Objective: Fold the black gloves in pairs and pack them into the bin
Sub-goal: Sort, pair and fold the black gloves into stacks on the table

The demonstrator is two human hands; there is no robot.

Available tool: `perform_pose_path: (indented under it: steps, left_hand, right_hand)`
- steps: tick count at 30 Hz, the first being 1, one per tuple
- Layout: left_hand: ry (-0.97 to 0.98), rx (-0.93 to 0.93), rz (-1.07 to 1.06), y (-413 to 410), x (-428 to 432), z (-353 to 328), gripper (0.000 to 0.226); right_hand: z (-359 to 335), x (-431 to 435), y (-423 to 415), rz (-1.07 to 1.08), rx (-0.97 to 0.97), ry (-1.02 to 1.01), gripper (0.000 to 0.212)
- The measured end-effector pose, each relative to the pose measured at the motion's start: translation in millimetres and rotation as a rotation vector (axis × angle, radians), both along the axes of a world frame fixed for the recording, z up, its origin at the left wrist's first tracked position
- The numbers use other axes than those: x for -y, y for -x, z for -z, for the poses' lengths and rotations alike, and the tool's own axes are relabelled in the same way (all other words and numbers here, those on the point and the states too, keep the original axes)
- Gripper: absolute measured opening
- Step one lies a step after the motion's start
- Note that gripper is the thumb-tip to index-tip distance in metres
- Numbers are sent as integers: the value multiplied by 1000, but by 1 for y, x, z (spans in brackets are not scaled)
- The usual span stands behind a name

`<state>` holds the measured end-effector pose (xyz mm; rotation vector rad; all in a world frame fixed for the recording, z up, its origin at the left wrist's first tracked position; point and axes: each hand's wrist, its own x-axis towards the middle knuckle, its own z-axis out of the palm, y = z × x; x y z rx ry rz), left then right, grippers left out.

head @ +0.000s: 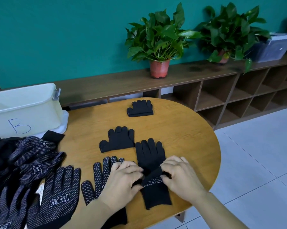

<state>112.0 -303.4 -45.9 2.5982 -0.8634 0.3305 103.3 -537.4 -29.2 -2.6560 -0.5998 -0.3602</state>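
Two folded glove bundles lie on the one round surface (180, 129): the far bundle (140, 108) and the near bundle (117, 140). One plain glove (150, 156) lies under two hands, the left hand (123, 180) and the right hand (180, 176). Two more lie flat and single: the middle dotted glove (99, 177) and the logo glove (60, 195). The glove heap (23, 159) at the left cannot be counted (its pieces overlap too much). There are two bins, the white bin (23, 104) and the clear bin (271, 47), and two plants, the left plant (157, 38) and the right plant (230, 30).
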Motion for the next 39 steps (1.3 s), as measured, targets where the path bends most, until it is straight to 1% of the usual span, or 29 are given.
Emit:
perform_pose_path:
  steps: [1, 2, 4, 6, 9, 11, 14, 17, 20, 23, 26, 28, 30, 34, 36, 39]
  left_hand:
    - [-4, 39, 6, 0, 1, 0, 16]
    - [0, 59, 8, 0, 1, 1, 13]
    - [28, 78, 0, 1, 1, 3, 16]
    - [49, 87, -2, 3, 1, 6, 20]
    - [61, 95, -13, 4, 1, 7, 21]
    - [50, 108, -12, 5, 0, 8, 20]
    - [22, 163, 8, 7, -2, 5, 13]
    - [3, 253, 47, 8, -3, 1, 20]
    - [-72, 323, 90, 10, -7, -2, 22]
    - [-124, 338, 121, 9, -9, 0, 17]
    - [-136, 325, 133, 9, -10, 2, 21]
    - [-159, 322, 145, 8, -11, 3, 25]
    - [-174, 317, 155, 8, -11, 3, 25]
    - [-150, 298, 153, 7, -9, 1, 24]
    - [-133, 286, 153, 7, -9, -1, 19]
    - [-136, 258, 162, 8, -8, -3, 19]
  right_hand:
    - [-3, -2, 1, -8, 51, 4, 3]
    - [-4, -3, 3, -22, 85, 18, 7]
    - [-1, -4, 5, -65, 92, 72, 11]
    - [3, -3, 9, -73, 75, 120, 10]
    - [6, -2, 13, -79, 84, 134, 12]
    - [6, -2, 13, -94, 92, 130, 18]
    - [7, 1, 14, -111, 110, 141, 27]
    - [8, 3, 15, -135, 110, 148, 34]
    - [8, 3, 15, -161, 131, 195, 37]
    - [7, 5, 15, -184, 166, 224, 35]
    - [7, 7, 15, -194, 204, 242, 34]
    - [10, 8, 15, -195, 231, 228, 32]
    - [12, 9, 16, -196, 253, 203, 29]
    - [16, 12, 22, -210, 330, 187, 30]
    - [20, 12, 24, -223, 392, 199, 27]
    - [24, 10, 26, -223, 451, 229, 22]
